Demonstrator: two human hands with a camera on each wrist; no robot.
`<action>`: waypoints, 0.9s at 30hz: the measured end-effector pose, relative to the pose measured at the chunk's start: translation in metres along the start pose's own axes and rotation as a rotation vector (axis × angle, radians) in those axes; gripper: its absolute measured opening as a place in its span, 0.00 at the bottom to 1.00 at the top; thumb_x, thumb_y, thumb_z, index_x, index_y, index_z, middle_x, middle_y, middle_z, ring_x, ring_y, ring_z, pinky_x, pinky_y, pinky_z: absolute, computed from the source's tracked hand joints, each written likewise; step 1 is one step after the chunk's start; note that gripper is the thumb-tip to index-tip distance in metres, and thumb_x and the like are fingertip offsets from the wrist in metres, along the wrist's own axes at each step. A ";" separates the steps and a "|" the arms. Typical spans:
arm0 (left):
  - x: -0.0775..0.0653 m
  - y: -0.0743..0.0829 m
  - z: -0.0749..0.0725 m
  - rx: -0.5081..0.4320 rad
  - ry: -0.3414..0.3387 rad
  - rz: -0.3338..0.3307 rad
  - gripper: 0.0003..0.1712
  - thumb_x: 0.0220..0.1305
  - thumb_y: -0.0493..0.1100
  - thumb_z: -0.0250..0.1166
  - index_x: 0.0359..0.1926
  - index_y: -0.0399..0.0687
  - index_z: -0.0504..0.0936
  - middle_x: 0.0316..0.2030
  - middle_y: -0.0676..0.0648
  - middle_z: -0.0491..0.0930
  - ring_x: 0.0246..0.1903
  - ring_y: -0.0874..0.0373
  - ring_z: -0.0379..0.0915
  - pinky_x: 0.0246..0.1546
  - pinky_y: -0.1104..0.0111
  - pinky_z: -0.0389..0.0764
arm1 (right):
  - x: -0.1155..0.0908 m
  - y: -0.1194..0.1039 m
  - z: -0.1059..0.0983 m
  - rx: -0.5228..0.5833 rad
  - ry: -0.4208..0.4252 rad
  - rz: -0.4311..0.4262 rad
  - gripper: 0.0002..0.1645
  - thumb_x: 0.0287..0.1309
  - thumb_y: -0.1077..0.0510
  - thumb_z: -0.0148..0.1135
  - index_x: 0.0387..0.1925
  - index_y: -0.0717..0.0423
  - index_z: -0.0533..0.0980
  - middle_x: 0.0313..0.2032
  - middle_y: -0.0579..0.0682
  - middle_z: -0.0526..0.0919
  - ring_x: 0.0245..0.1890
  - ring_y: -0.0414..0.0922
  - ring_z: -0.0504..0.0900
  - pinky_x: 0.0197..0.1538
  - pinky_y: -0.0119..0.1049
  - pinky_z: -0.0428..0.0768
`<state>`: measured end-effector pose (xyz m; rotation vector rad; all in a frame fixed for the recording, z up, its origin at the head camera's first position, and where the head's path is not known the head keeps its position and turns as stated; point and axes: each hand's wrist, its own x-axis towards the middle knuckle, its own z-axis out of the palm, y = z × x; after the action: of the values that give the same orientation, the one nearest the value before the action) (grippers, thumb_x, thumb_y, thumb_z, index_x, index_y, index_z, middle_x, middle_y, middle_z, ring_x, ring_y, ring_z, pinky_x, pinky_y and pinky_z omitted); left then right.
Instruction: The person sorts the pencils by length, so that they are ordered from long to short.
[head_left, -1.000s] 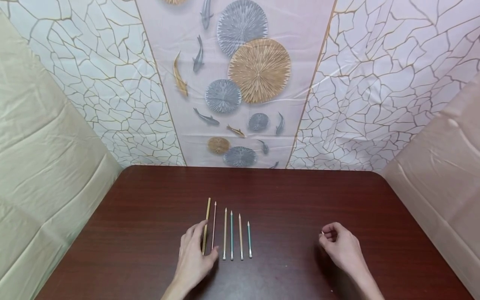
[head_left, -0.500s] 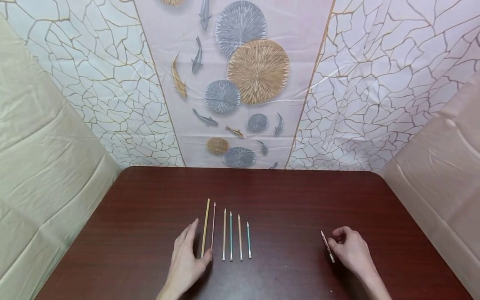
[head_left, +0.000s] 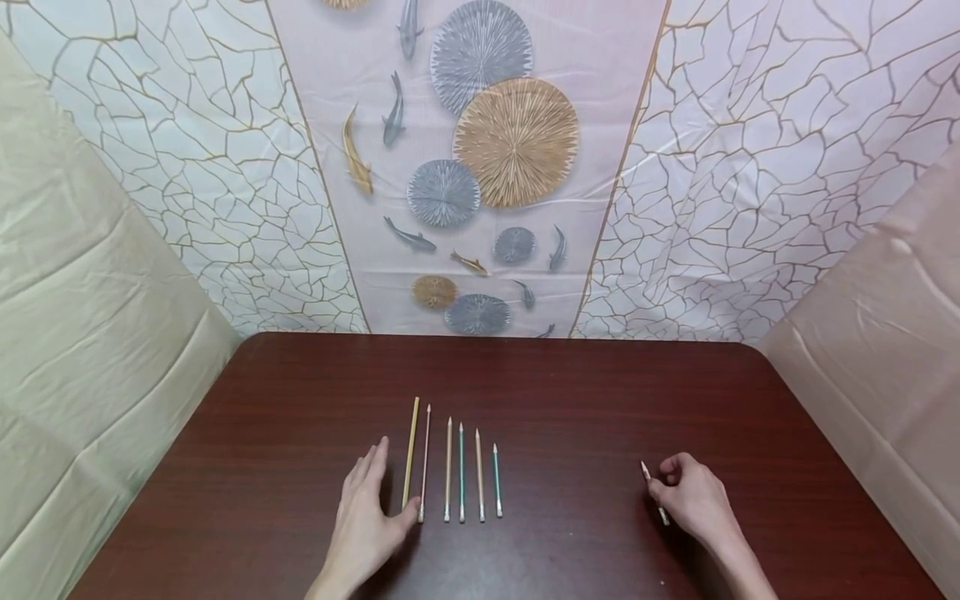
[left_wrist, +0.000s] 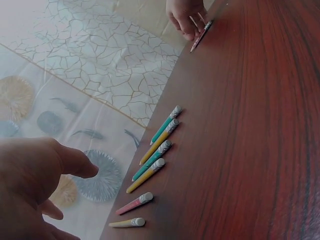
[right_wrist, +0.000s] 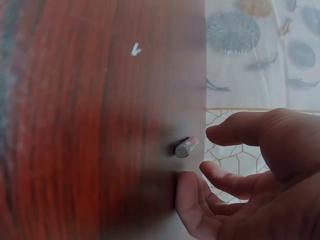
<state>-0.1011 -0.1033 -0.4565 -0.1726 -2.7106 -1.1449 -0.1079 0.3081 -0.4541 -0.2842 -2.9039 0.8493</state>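
Note:
On the table's left half lies a row of pencils, tips away from me: a long yellow pencil (head_left: 411,450), a pink pencil (head_left: 425,462), then yellow and teal ones, the short teal pencil (head_left: 497,482) at the right end. My left hand (head_left: 362,517) is spread beside the row; its thumb covers the long yellow pencil's near end, and whether it touches cannot be told. At the right, my right hand (head_left: 696,498) is around a short pinkish patterned pencil (head_left: 663,516). In the right wrist view, thumb and fingers stand apart beside this pencil's eraser end (right_wrist: 184,149).
The dark red-brown table (head_left: 570,400) reaches back to a patterned cloth (head_left: 517,292). Beige cloth (head_left: 885,333) hangs at both sides. A small white scrap (right_wrist: 135,49) lies on the table near my right hand.
My right hand let go of the short pencil and drew right; its thumb is now back over the pencil. My left hand slid left, uncovering the pink pencil's eraser end.

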 end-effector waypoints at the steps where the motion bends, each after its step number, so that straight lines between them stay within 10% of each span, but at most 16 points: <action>1: 0.000 0.000 0.000 0.002 -0.003 -0.002 0.51 0.50 0.39 0.76 0.73 0.33 0.61 0.67 0.25 0.63 0.66 0.26 0.56 0.60 0.35 0.61 | 0.001 0.000 0.001 -0.002 -0.001 0.004 0.16 0.49 0.61 0.67 0.37 0.68 0.75 0.28 0.53 0.80 0.31 0.52 0.79 0.38 0.50 0.75; 27: -0.001 -0.001 -0.001 0.004 -0.054 -0.047 0.55 0.49 0.45 0.76 0.73 0.32 0.59 0.67 0.26 0.63 0.67 0.27 0.55 0.63 0.38 0.59 | 0.004 -0.009 0.004 -0.051 -0.065 0.141 0.16 0.45 0.56 0.69 0.38 0.55 0.77 0.31 0.55 0.82 0.30 0.55 0.80 0.27 0.50 0.73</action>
<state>-0.1006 -0.1049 -0.4572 -0.1427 -2.7775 -1.1644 -0.1138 0.2999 -0.4522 -0.4793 -2.9985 0.8196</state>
